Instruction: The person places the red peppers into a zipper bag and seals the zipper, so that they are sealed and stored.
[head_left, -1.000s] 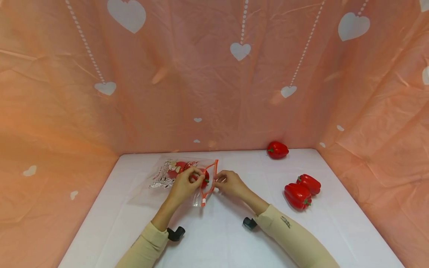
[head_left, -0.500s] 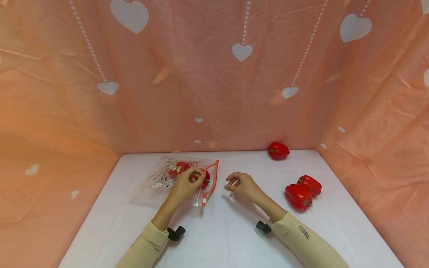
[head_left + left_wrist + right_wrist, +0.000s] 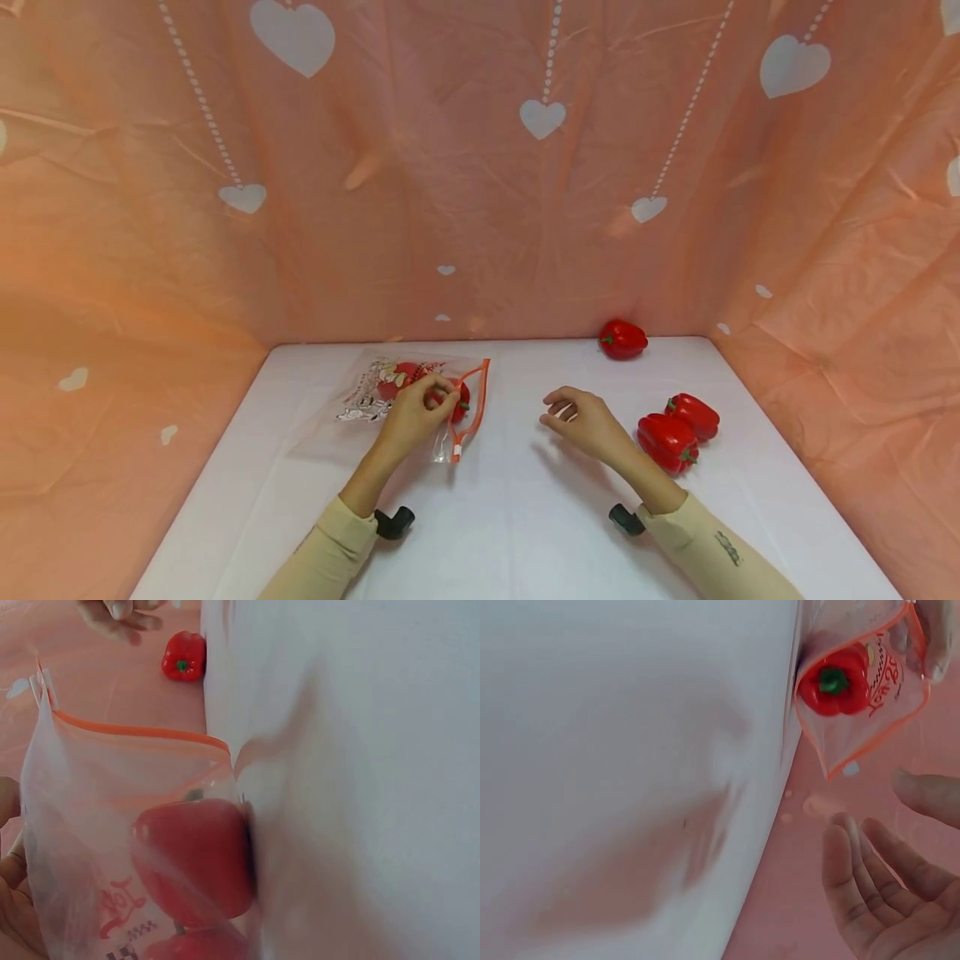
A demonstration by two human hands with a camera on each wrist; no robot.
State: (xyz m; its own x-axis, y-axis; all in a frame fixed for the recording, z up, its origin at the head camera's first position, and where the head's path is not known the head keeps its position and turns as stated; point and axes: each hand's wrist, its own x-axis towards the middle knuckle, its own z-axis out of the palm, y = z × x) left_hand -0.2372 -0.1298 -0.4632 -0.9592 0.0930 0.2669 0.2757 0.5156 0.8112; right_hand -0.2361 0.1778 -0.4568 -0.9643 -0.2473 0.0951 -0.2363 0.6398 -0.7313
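A clear zip bag (image 3: 330, 433) with printed cartoons and an orange zip edge lies on the left half of the table. My left hand (image 3: 416, 414) pinches its upper rim between thumb and fingers, and the mouth gapes toward the right. Inside rests a red bell pepper (image 3: 834, 681), green stem facing the opening; a second red pepper (image 3: 199, 946) shows deeper in the bag in the left wrist view. My right hand (image 3: 591, 423) hovers over the table, apart from the bag, with fingers loosely bent and nothing held.
Two red bell peppers touch each other at the right, a front one (image 3: 666, 442) and a rear one (image 3: 694, 416). Another pepper (image 3: 623, 339) sits at the back edge by the pink curtain (image 3: 480, 208). A white cloth covers the table (image 3: 480, 533).
My right hand has come away from the bag's orange edge and moved right, toward the loose peppers. The left hand keeps its hold on the bag, which stays in place.
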